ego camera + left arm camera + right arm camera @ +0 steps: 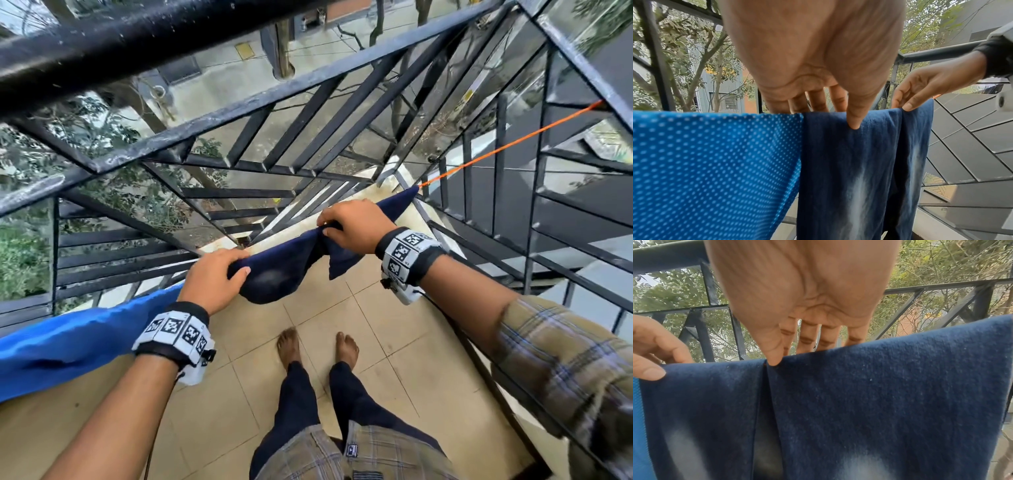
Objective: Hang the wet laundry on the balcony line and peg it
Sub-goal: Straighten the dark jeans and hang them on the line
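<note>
No readable text; wristbands show only coded markers

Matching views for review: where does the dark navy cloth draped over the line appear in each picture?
Head: dark navy cloth at centre, gripped by both hands.
Left wrist: lower centre-right, under the left hand.
Right wrist: fills the lower frame, under the right hand.
Shared landmark: bright blue dotted cloth adjoining it.

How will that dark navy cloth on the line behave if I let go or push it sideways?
Probably floppy: the dark navy cloth sags and bunches between the left hand and right hand. It likely slides along the thin orange line when pushed. No peg is visible, so it may slip off.
</note>
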A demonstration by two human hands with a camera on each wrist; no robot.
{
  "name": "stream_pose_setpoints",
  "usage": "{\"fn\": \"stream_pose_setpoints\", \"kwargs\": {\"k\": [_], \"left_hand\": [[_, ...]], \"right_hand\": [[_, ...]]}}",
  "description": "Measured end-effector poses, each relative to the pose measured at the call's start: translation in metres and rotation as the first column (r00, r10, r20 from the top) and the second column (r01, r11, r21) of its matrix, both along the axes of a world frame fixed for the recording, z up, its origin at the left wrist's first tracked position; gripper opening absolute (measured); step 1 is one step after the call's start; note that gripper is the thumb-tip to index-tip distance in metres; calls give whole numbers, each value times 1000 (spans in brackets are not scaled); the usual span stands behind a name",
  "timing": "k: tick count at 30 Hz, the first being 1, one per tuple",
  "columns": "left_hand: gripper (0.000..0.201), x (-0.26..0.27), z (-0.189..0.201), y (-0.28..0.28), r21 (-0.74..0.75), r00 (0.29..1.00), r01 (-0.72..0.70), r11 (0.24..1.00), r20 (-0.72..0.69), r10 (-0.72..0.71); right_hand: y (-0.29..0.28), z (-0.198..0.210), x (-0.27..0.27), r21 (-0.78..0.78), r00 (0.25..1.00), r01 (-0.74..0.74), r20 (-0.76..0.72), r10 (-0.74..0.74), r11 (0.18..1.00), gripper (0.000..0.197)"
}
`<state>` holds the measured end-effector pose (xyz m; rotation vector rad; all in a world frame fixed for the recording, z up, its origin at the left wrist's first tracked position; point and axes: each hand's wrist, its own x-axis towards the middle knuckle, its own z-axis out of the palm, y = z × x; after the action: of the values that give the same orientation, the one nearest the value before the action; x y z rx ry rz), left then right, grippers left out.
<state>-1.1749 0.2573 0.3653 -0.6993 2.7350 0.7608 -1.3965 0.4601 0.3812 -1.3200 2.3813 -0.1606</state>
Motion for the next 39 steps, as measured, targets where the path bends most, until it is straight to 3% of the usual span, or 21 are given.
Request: {"fn": "stream_pose_setpoints", "kwargs": {"k": [11,15,20,26,33,36,39], "left_hand": [[30,5,-3,0,33,999,37,999,-9,-37],[37,7,6,-8,57,992,80,995,-99,-74],[38,7,29,-7,114,975,132,985,-193,-108],[37,24,66,23,169,955,188,968,-263,-139],[34,103,87,84,80,961,185,980,-225,-163],[44,161,90,114,79,972,104,991,-219,-84],[51,230,95,147,104,952,-18,994,-303,49]], "right_hand": [[-3,12,8,33,998,33,52,-34,999,26],[-2,32,11,-17,991,113,71,-112,993,23],[7,63,28,-111,971,232,87,-223,966,21],[20,93,70,-145,978,203,75,-194,968,24],[50,113,144,-177,992,67,119,-46,982,20],[63,110,184,-184,988,-5,154,34,983,20],[71,105,230,-193,973,-81,199,120,978,18]]}}
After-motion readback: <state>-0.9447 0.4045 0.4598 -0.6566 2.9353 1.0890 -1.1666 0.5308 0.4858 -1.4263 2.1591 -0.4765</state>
